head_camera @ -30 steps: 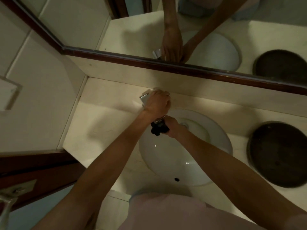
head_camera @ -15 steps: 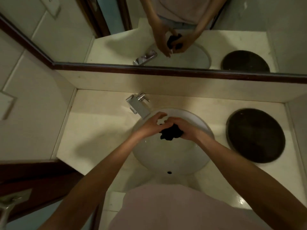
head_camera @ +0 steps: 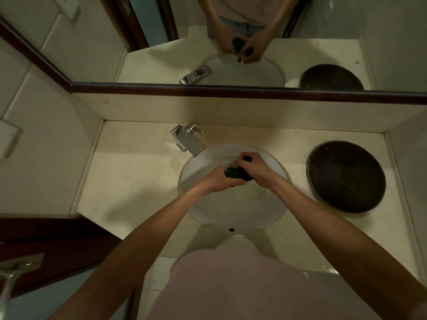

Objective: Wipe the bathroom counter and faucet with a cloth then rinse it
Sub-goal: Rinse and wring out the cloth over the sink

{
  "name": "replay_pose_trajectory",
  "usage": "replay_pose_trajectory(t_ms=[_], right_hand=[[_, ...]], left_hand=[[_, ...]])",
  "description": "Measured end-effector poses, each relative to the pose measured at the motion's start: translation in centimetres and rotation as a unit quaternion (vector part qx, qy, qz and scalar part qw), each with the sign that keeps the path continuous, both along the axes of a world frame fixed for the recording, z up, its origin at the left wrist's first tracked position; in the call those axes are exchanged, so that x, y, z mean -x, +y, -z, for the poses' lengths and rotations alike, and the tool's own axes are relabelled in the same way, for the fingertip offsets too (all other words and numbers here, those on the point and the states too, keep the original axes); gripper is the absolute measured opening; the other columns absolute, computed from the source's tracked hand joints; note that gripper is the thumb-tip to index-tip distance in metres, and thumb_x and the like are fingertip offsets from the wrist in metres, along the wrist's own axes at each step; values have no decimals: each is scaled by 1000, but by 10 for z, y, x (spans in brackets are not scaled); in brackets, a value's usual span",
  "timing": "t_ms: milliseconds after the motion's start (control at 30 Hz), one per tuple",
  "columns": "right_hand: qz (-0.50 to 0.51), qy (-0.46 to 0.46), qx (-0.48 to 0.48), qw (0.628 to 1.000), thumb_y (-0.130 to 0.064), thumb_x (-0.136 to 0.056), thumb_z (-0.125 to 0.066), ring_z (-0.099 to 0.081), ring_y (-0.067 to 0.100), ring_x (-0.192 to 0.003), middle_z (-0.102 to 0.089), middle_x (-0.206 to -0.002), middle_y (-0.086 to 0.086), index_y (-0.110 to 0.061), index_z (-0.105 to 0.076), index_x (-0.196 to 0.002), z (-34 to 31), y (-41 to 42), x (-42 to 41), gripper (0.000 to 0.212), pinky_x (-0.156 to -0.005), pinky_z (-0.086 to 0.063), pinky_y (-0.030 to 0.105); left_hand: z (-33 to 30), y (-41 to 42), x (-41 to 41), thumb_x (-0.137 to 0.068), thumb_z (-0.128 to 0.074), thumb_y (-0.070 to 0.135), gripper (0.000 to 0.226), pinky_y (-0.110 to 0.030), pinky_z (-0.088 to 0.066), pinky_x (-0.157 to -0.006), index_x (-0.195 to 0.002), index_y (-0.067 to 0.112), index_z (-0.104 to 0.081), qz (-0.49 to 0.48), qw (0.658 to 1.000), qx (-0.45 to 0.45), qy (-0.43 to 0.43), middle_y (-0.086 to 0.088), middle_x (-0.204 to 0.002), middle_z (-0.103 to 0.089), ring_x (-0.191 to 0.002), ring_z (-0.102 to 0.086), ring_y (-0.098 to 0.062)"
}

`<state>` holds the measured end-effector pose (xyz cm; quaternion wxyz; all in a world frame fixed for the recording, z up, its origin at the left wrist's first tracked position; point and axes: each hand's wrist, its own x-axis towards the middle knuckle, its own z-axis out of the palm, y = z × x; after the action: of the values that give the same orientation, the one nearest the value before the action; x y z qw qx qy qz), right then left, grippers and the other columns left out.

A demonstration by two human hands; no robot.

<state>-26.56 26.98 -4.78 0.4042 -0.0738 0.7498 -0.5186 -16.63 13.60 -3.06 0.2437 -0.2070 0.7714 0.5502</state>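
A small dark cloth (head_camera: 238, 174) is bunched between both hands above the white oval sink (head_camera: 233, 213). My left hand (head_camera: 215, 180) grips its near end and my right hand (head_camera: 254, 166) grips its far end, the two hands touching. The chrome faucet (head_camera: 188, 140) stands on the cream counter (head_camera: 131, 179) at the sink's back left, its spout pointing over the basin, a little left of the hands. A pale streak beside the cloth may be running water; I cannot tell for sure.
A round dark tray or lid (head_camera: 345, 176) lies on the counter right of the sink. A mirror (head_camera: 208, 40) with a dark wooden frame runs along the back wall. Tiled wall closes the left side; a dark wooden door edge (head_camera: 50, 241) is at lower left.
My left hand left the faucet handle and joined my right hand on the cloth over the basin. Both hands now squeeze the cloth, shifted slightly right of the spout.
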Motion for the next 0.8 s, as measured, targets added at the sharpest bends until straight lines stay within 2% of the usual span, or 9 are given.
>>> replay_pose_trajectory(t_ms=[67,167,267,400,500,567,633,733,800], right_hand=[[87,-34,-38,995,-15,-85,-68,-63,25,-70,-63,-70,11,-13,-62,-68,14,-5,-6,18,-63,-48,34],[174,-161,-95,967,-9,-89,-69,-68,28,-72,-72,-89,18,-2,-70,-92,35,-16,-12,8,-49,-52,29],[203,-288,-126,928,-10,-90,-73,-70,26,-60,-72,-95,17,2,-65,-108,51,-22,-11,23,-36,-48,24],[175,-323,-130,921,-11,-98,-60,-61,21,-63,-62,-83,11,-3,-62,-94,39,-32,-3,9,-41,-50,23],[38,-235,-212,948,-16,-96,-58,-70,26,-79,-70,-95,15,-4,-67,-101,31,-36,4,16,-67,-61,34],[-36,-205,-215,954,-13,-98,-55,-71,22,-65,-71,-88,16,-2,-67,-99,26,-37,9,16,-55,-60,29],[-85,-201,-194,957,-15,-104,-43,-53,12,-40,-60,-68,10,-6,-61,-88,18,-36,18,25,-36,-38,19],[-137,-167,-158,963,-39,-107,-42,-46,11,-43,-57,-66,7,-10,-60,-93,10,-35,36,36,-40,-32,20],[-178,-141,-128,965,-50,-103,-48,-47,12,-48,-57,-72,8,-14,-59,-99,2,-37,46,37,-42,-35,21]], left_hand=[[3,5,-1,-79,-76,43,23,-26,-41,-53,-79,23,-66,58,984,149,77,4,-69,-68,-63,-66,-15],[8,5,0,-86,-66,48,37,-31,-47,-57,-103,16,-66,193,895,375,142,-4,-87,-74,-74,-70,-25],[13,4,0,-93,-58,44,37,-34,-44,-56,-111,11,-60,284,820,468,166,-8,-90,-73,-77,-72,-30],[13,-6,-2,-96,-56,37,36,-38,-49,-63,-126,15,-53,273,805,499,166,-7,-103,-71,-90,-71,-30],[17,-15,-9,-93,-60,34,32,-37,-44,-66,-120,18,-53,190,851,462,163,-7,-111,-66,-99,-66,-30],[16,-20,-11,-85,-70,35,35,-32,-43,-66,-110,16,-55,95,904,383,163,-5,-106,-66,-95,-66,-26],[6,-27,-7,-78,-76,37,37,-27,-41,-64,-102,14,-59,45,951,277,129,1,-93,-65,-83,-65,-18],[-15,-48,-2,-91,-66,40,18,-29,-52,-65,-91,22,-67,15,998,51,46,7,-81,-67,-73,-64,-8],[-23,-66,-1,-95,-61,38,22,-34,-59,-80,-101,20,-71,-54,995,-79,-22,1,-95,-72,-84,-68,-14]])
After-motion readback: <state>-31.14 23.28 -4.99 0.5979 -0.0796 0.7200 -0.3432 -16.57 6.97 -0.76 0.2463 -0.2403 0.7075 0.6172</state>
